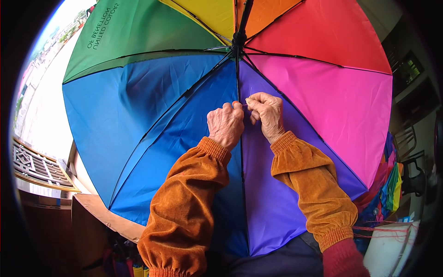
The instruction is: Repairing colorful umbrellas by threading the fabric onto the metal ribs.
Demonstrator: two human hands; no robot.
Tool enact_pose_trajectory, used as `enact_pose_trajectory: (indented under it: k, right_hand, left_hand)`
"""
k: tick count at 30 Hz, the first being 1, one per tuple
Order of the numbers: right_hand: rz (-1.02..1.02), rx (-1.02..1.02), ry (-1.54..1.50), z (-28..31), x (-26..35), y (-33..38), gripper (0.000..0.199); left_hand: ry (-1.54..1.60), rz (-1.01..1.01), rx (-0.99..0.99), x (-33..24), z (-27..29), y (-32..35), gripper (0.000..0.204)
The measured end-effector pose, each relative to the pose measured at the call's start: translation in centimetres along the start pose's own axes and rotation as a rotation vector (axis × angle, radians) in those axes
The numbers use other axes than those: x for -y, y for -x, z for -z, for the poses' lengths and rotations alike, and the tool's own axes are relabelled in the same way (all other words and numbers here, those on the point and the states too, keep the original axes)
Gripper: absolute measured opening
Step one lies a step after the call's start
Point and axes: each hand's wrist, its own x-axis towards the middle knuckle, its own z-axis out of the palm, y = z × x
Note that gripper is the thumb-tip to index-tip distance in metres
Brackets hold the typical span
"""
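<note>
An open rainbow-coloured umbrella (pixel 323 106) fills the view, its inner side toward me. Its black rib (pixel 241 157) runs down the seam between the blue panel (pixel 184 138) and the purple panel (pixel 267 184). My left hand (pixel 225 123) is closed, its fingertips pinching the rib and the cloth at that seam. Just to the right, my right hand (pixel 267 113) pinches a thin pale thread (pixel 245 105), which spans the small gap between my fingertips. Whether a needle is also in the right fingers is too small to tell.
The black shaft (pixel 244 21) and hub (pixel 238 39) stand above my hands. A brown board edge (pixel 108 217) lies at lower left, near a metal grille (pixel 39 166). At right are colourful folded cloth (pixel 392 184), a white surface with reddish threads (pixel 392 249) and a dark chair (pixel 414 177).
</note>
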Motion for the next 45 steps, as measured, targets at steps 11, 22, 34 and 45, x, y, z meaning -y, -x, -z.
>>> enact_pose_trajectory:
  k: [11, 22, 34, 45]
  right_hand:
    - [-0.006, 0.017, -0.125, 0.2, -0.1, -0.4, 0.012]
    - [0.029, -0.028, -0.066, 0.4, -0.2, -0.8, 0.013]
    - [0.060, -0.037, 0.008, 0.1, 0.0, -0.5, 0.015]
    - [0.030, -0.043, -0.020, -0.1, -0.3, -0.3, 0.013]
  left_hand:
    - [0.178, 0.103, 0.001, 0.8, 0.0, 0.3, 0.018]
    - [1.905, 0.993, 0.659, 2.6, 3.7, 0.3, 0.023]
    - [2.051, 1.120, 0.646, 0.9, 1.8, -0.9, 0.010]
    - [2.051, 1.153, 0.576, 1.5, 1.3, -1.2, 0.006]
